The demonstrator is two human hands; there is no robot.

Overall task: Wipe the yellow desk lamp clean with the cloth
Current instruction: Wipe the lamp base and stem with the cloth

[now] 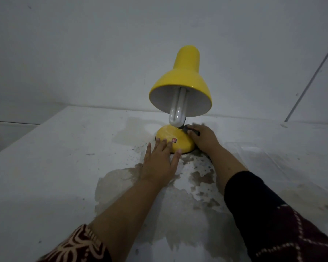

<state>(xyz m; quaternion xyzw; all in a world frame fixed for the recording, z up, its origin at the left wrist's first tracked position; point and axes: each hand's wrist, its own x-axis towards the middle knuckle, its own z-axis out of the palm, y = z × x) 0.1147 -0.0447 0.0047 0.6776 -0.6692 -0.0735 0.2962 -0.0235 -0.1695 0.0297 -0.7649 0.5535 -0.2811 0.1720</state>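
The yellow desk lamp [186,78] stands upright on a stained white table [55,167]. Its shade faces me and a white bulb [177,108] hangs out of it. My left hand [159,161] lies flat with fingers spread, the fingertips resting on the front of the round yellow base [169,134]. At the right rear of the base, by the black neck, my right hand [203,138] is curled around a dark cloth [194,131]. Only a small part of the cloth shows between the fingers.
Brown and grey stains and dark specks cover the table around and in front of the lamp. A white wall rises close behind the table. The table's left edge runs diagonally at the left, and a thin rod [311,82] leans at the right.
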